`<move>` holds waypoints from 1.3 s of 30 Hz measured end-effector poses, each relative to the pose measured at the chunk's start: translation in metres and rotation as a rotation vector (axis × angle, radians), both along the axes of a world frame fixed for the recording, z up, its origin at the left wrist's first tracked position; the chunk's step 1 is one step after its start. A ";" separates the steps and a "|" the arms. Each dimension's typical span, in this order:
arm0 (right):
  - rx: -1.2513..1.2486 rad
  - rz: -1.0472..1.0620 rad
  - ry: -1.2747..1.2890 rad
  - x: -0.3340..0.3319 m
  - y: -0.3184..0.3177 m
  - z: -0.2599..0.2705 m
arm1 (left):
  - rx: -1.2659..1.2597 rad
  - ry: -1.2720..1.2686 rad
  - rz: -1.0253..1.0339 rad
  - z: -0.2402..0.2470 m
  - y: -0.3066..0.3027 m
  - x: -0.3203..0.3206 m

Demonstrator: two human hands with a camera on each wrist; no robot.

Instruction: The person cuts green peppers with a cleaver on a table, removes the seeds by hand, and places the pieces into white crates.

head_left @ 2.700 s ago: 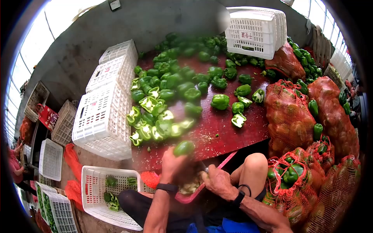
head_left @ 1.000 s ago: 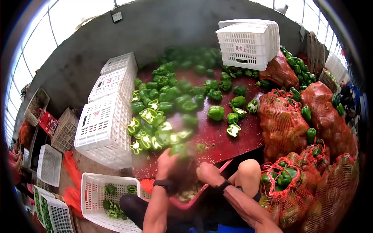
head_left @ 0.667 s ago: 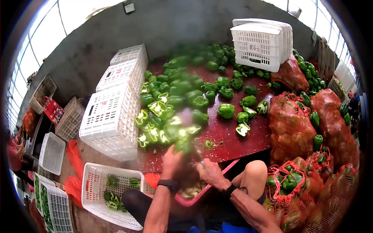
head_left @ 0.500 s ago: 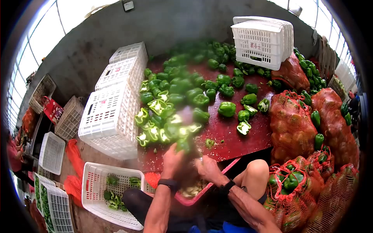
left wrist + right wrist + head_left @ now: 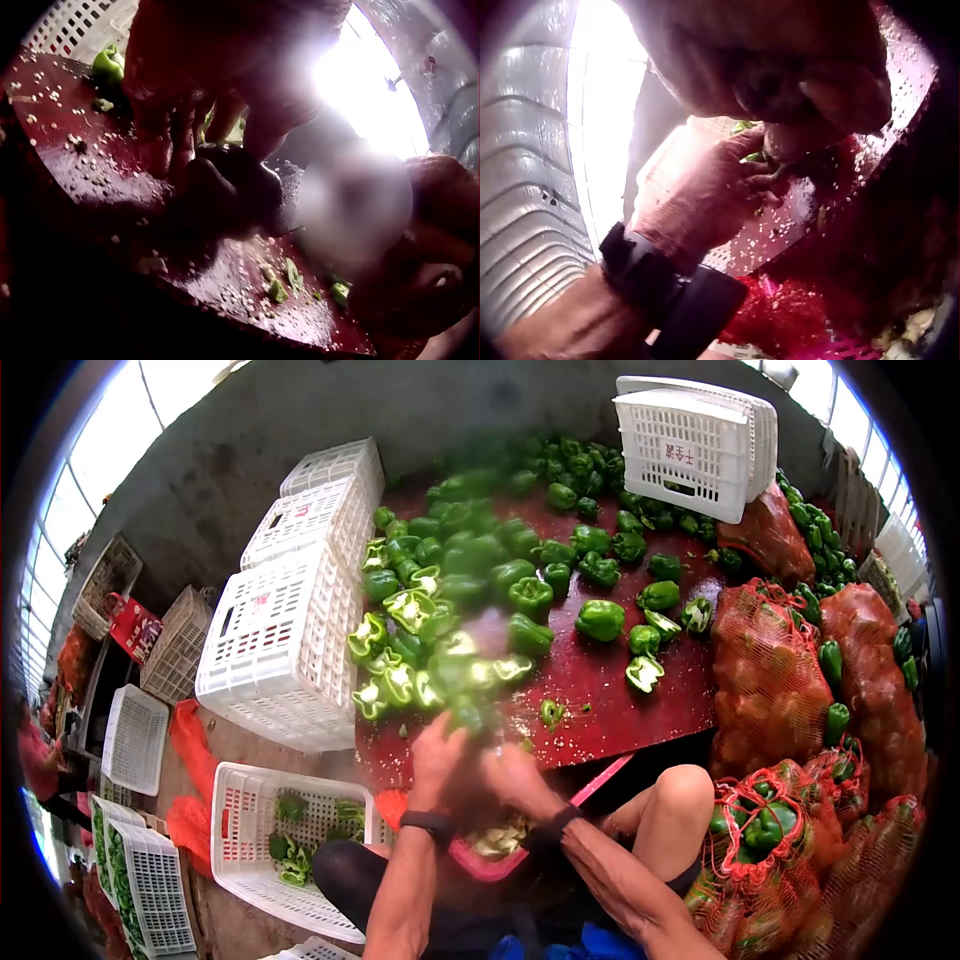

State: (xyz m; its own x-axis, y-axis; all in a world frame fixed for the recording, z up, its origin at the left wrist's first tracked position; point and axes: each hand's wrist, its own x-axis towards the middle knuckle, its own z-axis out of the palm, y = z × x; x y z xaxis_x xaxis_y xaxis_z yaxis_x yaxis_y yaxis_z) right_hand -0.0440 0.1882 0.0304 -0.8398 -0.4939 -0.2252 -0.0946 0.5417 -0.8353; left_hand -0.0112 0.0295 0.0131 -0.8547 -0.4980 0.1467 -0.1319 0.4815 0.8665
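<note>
The left hand [image 5: 438,762] grips a green pepper [image 5: 467,716] above the near edge of the red table [image 5: 620,720]; in the left wrist view the pepper [image 5: 229,187] is dark under its fingertips. Close beside it, the right hand [image 5: 515,778] is curled and blurred, low over a pink tub [image 5: 485,868] with pale scraps. The right wrist view shows the curled right hand [image 5: 780,67] next to the left hand [image 5: 705,191]. What the right hand grips is mostly hidden; it looks like a small tool. Cut peppers [image 5: 398,682] lie beyond the left hand.
White crates [image 5: 275,630] stand stacked at the left of the table, and another stack [image 5: 690,450] at the back right. Full red mesh sacks [image 5: 765,680] line the right side. A white crate [image 5: 235,850] with some green pieces is at the lower left.
The head view has shifted, so the table and crates sit higher in it. The right hand has come nearer the left hand, which still holds a pepper.
</note>
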 end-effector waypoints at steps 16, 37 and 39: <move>0.266 0.215 0.176 0.033 0.038 0.019 | 0.401 -0.079 0.286 -0.057 -0.049 0.023; -0.091 0.020 0.253 -0.009 0.087 0.030 | 1.002 0.492 0.411 0.045 -0.079 -0.052; -0.155 -0.040 0.268 -0.021 0.089 0.039 | 0.488 0.337 0.349 0.035 -0.070 -0.055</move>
State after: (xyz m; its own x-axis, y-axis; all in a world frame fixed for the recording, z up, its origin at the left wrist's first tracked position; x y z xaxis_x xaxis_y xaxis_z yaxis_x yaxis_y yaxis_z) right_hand -0.0655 0.2770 0.0698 -0.8788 -0.4701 0.0820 -0.3032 0.4175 -0.8566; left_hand -0.0658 -0.0406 0.0483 -0.5791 -0.8127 0.0647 0.1061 0.0036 0.9943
